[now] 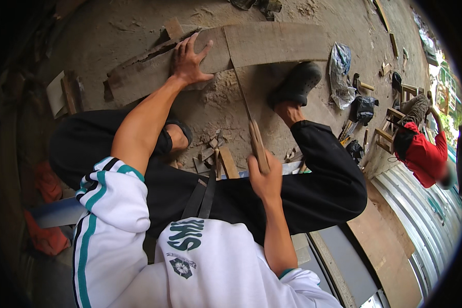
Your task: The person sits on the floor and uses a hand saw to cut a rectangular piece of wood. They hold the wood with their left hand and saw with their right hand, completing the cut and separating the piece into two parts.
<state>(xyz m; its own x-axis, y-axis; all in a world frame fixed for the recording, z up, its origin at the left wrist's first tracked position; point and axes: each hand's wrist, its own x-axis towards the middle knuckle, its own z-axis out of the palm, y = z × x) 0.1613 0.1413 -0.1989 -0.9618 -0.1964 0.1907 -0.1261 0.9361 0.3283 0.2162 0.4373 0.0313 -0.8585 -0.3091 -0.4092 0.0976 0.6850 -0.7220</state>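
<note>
A long brown wooden plank [277, 43] lies crosswise in front of me, raised off the ground. My left hand [190, 62] presses flat on it left of the middle, fingers spread and thumb apart. My right hand [266, 174] is wrapped round the wooden handle of a handsaw [258, 146], between my knees. Seen nearly edge-on, its thin blade runs away from me to the plank's near edge. A thin dark line continues across the plank's face; whether that is blade or cut I cannot tell. My shod right foot [297, 84] touches or sits just under the plank's near edge.
Wood offcuts [226, 161] and sawdust lie between my legs. Right of the plank are a crumpled plastic bag [341, 77], a hammer [364, 84] and a black bag [364, 109]. Farther right, a person in red [421, 154] bends near a wooden stool [385, 138], beside corrugated metal sheeting [421, 205].
</note>
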